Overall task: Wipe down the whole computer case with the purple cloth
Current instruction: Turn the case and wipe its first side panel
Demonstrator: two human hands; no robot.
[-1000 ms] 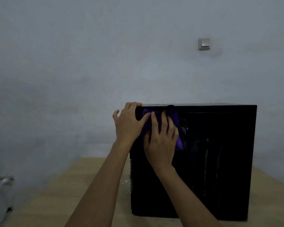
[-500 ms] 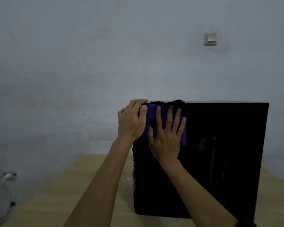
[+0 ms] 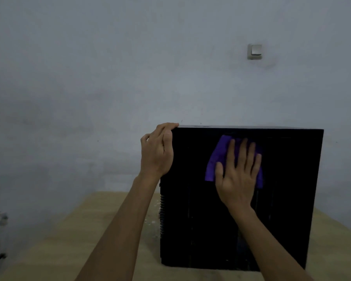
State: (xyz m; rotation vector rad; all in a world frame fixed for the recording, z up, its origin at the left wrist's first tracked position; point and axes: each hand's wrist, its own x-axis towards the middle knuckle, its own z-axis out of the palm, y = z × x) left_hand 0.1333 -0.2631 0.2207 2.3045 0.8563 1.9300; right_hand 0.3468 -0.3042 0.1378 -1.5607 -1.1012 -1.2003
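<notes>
We find the tall black computer case (image 3: 241, 199) upright on the pale wooden table (image 3: 85, 236). Our left hand (image 3: 157, 153) grips its upper left corner; our right hand (image 3: 237, 173), fingers flat, presses the folded purple cloth (image 3: 216, 157) against the upper side panel. We judge most surfaces remain unwiped.

A light wooden desk (image 3: 101, 236) carries a tall black box-shaped computer case (image 3: 282, 199), standing upright toward its right side, well back from the near edge.
</notes>
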